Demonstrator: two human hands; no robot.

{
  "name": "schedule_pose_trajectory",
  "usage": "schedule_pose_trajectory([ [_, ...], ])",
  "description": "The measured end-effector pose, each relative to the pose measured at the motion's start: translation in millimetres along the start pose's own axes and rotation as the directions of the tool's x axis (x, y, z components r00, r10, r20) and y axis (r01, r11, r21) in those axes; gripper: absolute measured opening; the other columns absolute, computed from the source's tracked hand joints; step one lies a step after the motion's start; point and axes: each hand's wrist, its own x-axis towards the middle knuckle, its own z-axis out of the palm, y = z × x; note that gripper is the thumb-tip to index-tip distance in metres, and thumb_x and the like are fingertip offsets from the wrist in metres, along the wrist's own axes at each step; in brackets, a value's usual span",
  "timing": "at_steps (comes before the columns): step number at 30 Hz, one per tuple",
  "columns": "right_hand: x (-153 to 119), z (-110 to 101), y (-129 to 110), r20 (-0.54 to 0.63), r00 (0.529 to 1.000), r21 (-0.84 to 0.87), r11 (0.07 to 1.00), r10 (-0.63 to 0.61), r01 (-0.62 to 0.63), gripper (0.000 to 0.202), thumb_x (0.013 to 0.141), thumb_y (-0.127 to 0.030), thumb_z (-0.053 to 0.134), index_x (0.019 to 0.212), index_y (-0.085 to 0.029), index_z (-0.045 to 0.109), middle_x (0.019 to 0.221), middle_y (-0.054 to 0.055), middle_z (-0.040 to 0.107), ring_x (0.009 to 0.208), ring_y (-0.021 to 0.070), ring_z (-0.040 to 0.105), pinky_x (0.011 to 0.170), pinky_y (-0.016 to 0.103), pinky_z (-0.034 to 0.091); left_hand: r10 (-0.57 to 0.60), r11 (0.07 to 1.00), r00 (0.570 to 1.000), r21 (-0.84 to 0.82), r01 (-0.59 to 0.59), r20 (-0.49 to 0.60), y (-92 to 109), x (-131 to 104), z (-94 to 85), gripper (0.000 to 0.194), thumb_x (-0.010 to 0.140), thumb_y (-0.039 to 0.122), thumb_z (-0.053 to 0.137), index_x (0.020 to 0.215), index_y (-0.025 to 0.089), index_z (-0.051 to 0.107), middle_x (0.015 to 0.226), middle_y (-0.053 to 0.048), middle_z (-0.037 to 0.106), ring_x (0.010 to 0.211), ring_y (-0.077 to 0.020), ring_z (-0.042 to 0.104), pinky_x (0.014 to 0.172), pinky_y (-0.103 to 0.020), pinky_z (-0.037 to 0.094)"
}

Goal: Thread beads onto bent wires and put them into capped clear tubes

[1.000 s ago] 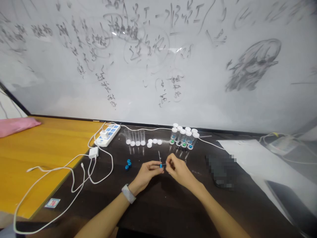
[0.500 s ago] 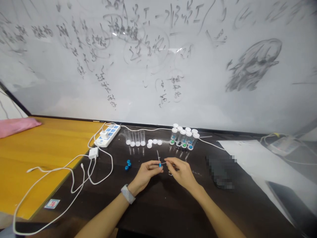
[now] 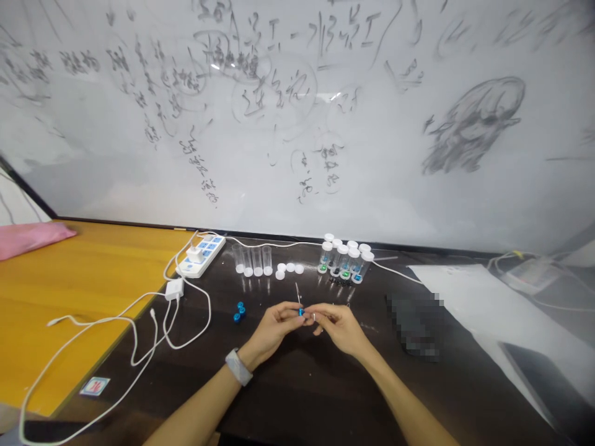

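Note:
My left hand point(image 3: 277, 323) is closed, pinching a small shiny blue part point(image 3: 301, 312) between thumb and forefinger. A thin metal rod point(image 3: 298, 292) rises from about the same spot. Close against it, my right hand point(image 3: 343, 328) is closed too, its thumb and forefinger pressed together at the blue part's right side. A tiny pale glint shows at those fingertips, too small to name. Several matching blue parts point(image 3: 239, 311) lie in a cluster left of my hands.
Clear tubes point(image 3: 253, 259) stand behind my hands, beside white caps point(image 3: 290, 267). Capped tubes point(image 3: 346, 260) hold small coloured pieces, with black bits point(image 3: 341, 281) in front. White cables point(image 3: 149, 322) run from a power strip point(image 3: 202, 257). Paper point(image 3: 458, 303) and a dark device point(image 3: 543, 378) lie right.
My right hand has shifted slightly left and down, its fingertips now up against the blue part. The thin piece that stretched between the hands no longer shows.

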Motion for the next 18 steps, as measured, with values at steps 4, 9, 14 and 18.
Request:
schedule_pose_trajectory([
  [4, -2.1, 3.3, 6.6, -0.120, 0.982, -0.180, 0.976, -0.143, 0.120, 0.021, 0.092, -0.039, 0.064, 0.099, -0.025, 0.078, 0.092, 0.006, 0.074, 0.060, 0.0159, 0.067, 0.053, 0.029, 0.059, 0.011, 1.000, 1.000, -0.009, -0.011, 0.010, 0.5, -0.5, -0.7, 0.035, 0.072, 0.022, 0.087, 0.103, 0.016, 0.072, 0.086, -0.005, 0.076, 0.085, -0.0183, 0.073, 0.087, -0.029, 0.050],
  [9, -1.8, 14.0, 10.0, -0.297, 0.941, -0.134, 0.983, -0.160, 0.125, 0.018, 0.085, -0.040, 0.074, 0.082, -0.023, 0.078, 0.088, 0.006, 0.074, 0.052, 0.0145, 0.063, 0.048, 0.029, 0.057, -0.005, 1.000, 0.999, -0.021, 0.006, 0.044, 1.7, -1.6, 1.2, 0.034, 0.072, 0.022, 0.086, 0.102, 0.016, 0.072, 0.082, -0.003, 0.073, 0.086, -0.0178, 0.072, 0.086, -0.027, 0.049],
  [14, 1.0, 25.1, 14.3, -0.361, 0.931, 0.035, 0.996, -0.063, 0.080, 0.019, 0.082, -0.041, 0.076, 0.078, -0.022, 0.075, 0.087, 0.004, 0.072, 0.048, 0.0119, 0.060, 0.042, 0.026, 0.054, -0.009, 0.998, 0.999, -0.054, 0.012, 0.053, 0.6, -1.1, 0.6, 0.034, 0.073, 0.021, 0.086, 0.103, 0.017, 0.072, 0.080, -0.002, 0.072, 0.084, -0.0168, 0.071, 0.084, -0.027, 0.050],
  [18, 1.8, 26.1, 15.5, -0.289, 0.956, 0.057, 0.996, -0.044, 0.064, 0.022, 0.084, -0.043, 0.073, 0.082, -0.021, 0.075, 0.094, 0.005, 0.071, 0.050, 0.0113, 0.060, 0.044, 0.026, 0.055, -0.024, 0.997, 0.999, -0.075, 0.027, 0.046, 0.1, -1.0, -1.1, 0.035, 0.072, 0.021, 0.086, 0.103, 0.017, 0.072, 0.082, -0.003, 0.073, 0.084, -0.0173, 0.071, 0.085, -0.029, 0.050],
])
